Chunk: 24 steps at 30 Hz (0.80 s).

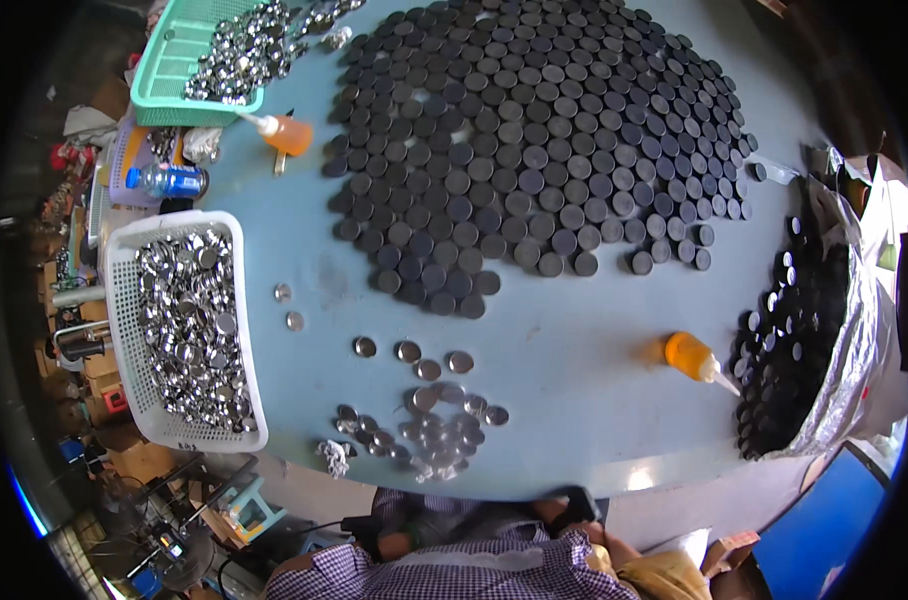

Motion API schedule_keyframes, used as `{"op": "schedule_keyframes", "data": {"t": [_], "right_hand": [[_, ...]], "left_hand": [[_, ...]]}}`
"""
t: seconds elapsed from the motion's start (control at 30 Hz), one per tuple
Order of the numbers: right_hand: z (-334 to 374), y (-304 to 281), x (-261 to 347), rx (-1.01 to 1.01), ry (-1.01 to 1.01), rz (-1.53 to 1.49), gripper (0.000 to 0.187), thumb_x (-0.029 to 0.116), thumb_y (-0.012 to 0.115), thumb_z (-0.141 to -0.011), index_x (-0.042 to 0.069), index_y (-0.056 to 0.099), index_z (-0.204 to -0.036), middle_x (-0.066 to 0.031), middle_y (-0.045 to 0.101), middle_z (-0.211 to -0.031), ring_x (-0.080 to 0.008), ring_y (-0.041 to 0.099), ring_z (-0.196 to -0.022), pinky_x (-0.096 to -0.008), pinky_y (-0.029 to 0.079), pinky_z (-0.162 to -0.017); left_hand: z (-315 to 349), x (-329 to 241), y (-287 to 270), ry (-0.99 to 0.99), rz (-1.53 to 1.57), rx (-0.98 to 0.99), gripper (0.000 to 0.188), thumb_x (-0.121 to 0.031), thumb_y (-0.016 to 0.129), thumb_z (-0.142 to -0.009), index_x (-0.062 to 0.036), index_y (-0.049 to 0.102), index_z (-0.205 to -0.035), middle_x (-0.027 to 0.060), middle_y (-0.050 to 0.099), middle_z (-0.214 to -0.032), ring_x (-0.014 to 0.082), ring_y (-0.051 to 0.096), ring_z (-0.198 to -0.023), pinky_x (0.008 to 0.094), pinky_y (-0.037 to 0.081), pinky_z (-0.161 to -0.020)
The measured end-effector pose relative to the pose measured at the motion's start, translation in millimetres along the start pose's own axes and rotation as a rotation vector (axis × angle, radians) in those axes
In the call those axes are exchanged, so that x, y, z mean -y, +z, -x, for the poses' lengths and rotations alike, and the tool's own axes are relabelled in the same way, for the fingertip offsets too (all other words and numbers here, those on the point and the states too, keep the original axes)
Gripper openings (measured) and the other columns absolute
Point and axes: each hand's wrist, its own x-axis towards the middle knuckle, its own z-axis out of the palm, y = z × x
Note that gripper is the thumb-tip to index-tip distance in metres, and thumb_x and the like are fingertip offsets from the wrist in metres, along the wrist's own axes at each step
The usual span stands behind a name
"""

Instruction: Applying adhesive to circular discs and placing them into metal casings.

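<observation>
Fingers of both hands are too small and shadowed to make out, so I cannot tell whether they are open, closed or gripping anything; the right hand (550, 509) is low at the near side, below the tabletop (564, 400) edge, just beside a dark object (578, 504), and the left hand (396, 545) shows only as a patch of skin by the checked shirt (444, 574). Nearest to them on the tabletop, left of the middle, lie the silver caps (459, 362), shallow and round, some crowded together near the edge and a few spread farther off, with a crumpled bit of foil (335, 457) to their left. Farther left stands a white basket (253, 400) heaped with shiny metal pieces (186, 330); at the far left a green basket (164, 85) holds more of them, some spilling past its right side. One orange bottle (292, 136) is beside that basket, its nozzle pointing left. Black discs (514, 170) cover much of the far part, packed side by side. To the right, another orange bottle (690, 357) points its nozzle toward a pile of dark discs (789, 370), next to silvery sheeting (854, 340) at the right edge
</observation>
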Motion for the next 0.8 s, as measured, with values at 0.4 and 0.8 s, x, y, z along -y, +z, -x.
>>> {"op": "schedule_keyframes", "data": {"t": [0.4,0.8], "right_hand": [[-17.7,8.3,-33.6,-0.172,0.125,-0.173,0.030,0.014,0.049,-0.093,0.003,0.056,-0.120,-0.0123,0.061,-0.116,-0.0226,0.058,-0.107,-0.0353,0.045,-0.095],[-43.7,12.4,-56.4,-0.253,0.192,-0.262,0.030,0.014,0.048,-0.093,0.004,0.056,-0.120,-0.0116,0.061,-0.116,-0.0217,0.058,-0.107,-0.0350,0.045,-0.094]], "left_hand": [[-50.0,-8.8,-7.1,-0.114,0.013,-0.076,0.035,-0.020,0.055,-0.091,-0.0027,0.054,-0.121,0.0120,0.056,-0.116,0.0189,0.055,-0.107,0.0277,0.048,-0.089],[-95.7,-4.3,-14.6,-0.149,0.031,-0.087,0.032,-0.017,0.054,-0.091,-0.0026,0.055,-0.120,0.0110,0.057,-0.115,0.0177,0.055,-0.106,0.0262,0.048,-0.088]]}}
